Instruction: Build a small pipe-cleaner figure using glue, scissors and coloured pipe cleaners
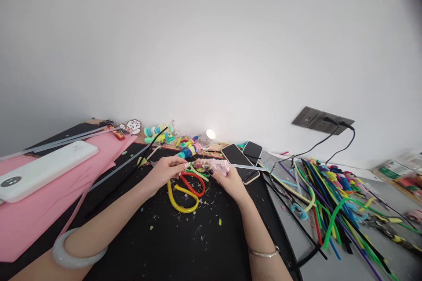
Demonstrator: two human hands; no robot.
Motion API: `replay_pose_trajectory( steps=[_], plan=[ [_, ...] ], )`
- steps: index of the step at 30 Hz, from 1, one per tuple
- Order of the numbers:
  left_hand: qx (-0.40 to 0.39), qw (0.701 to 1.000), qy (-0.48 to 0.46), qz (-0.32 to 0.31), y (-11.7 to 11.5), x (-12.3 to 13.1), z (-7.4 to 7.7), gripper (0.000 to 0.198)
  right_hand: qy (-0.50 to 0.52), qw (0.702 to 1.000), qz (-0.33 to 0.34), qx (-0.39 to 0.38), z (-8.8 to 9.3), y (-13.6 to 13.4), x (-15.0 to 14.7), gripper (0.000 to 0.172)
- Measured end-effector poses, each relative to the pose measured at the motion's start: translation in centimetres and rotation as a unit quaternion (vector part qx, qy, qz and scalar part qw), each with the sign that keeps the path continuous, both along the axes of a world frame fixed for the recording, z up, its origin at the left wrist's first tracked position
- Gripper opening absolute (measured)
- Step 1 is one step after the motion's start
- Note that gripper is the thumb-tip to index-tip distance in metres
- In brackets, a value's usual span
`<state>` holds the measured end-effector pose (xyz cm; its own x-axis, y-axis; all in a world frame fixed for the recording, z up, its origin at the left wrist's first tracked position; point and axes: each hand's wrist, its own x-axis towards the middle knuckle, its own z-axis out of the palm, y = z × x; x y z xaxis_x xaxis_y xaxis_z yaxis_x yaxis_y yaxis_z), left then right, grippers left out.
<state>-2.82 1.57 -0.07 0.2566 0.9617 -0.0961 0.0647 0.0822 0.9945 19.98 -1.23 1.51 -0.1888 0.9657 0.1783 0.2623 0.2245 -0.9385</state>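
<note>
My right hand [230, 181] is closed around a pale pink glue gun [219, 166], with a long whitish glue stick [247, 167] jutting from its back toward the right. The gun's front points left, at the fingers of my left hand [167, 170]. Those fingers are pinched together by a small fuzzy piece too covered to make out well. Just below lie a yellow fuzzy loop [182, 209] and a red fuzzy loop [201, 189] on the black mat [165, 246]. Whether the loops join the pinched piece I cannot tell.
Two phones, one nearer [235, 156] and one behind [253, 149], lie right of the hands. Colourful pipe cleaners [329, 210] spread over the grey surface at right. A white power bank [49, 169] rests on pink sheets [29, 224] at left. Cables run from a wall socket [316, 119].
</note>
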Motion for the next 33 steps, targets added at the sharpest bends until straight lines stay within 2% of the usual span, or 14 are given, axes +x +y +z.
replay_pose_trajectory(
  steps=[7, 12, 16, 21, 26, 30, 33],
  plan=[
    [0.01, 1.0, 0.002, -0.001, 0.0, 0.0, 0.1, 0.035, -0.032, 0.999, -0.024, 0.006, -0.3, 0.2, 0.3, 0.034],
    [0.023, 1.0, 0.017, 0.002, -0.1, 0.1, 0.3, 0.033, -0.037, 0.998, -0.024, 0.043, -0.4, 0.3, 0.3, 0.035],
    [-0.006, 1.0, -0.018, -0.008, -0.2, 0.1, 0.3, 0.031, -0.093, 0.992, -0.07, 0.047, -0.9, 0.4, 0.7, 0.033],
    [-0.082, 0.987, -0.112, -0.076, -0.3, -0.1, 0.5, 0.027, -0.225, 0.964, -0.115, 0.079, -0.9, 0.6, 1.2, 0.028],
    [-0.103, 0.974, -0.135, -0.153, -0.7, -0.3, 1.2, 0.02, -0.338, 0.927, -0.134, 0.09, -0.7, 0.3, 0.9, 0.048],
    [-0.105, 0.975, -0.132, -0.142, -1.0, -0.1, 1.2, 0.02, -0.421, 0.894, -0.136, 0.073, -1.0, -0.1, 0.4, 0.052],
    [-0.093, 0.979, -0.133, -0.121, -1.0, 0.1, 1.0, 0.019, -0.437, 0.885, -0.141, 0.078, -0.9, -0.4, 0.1, 0.055]
  ],
)
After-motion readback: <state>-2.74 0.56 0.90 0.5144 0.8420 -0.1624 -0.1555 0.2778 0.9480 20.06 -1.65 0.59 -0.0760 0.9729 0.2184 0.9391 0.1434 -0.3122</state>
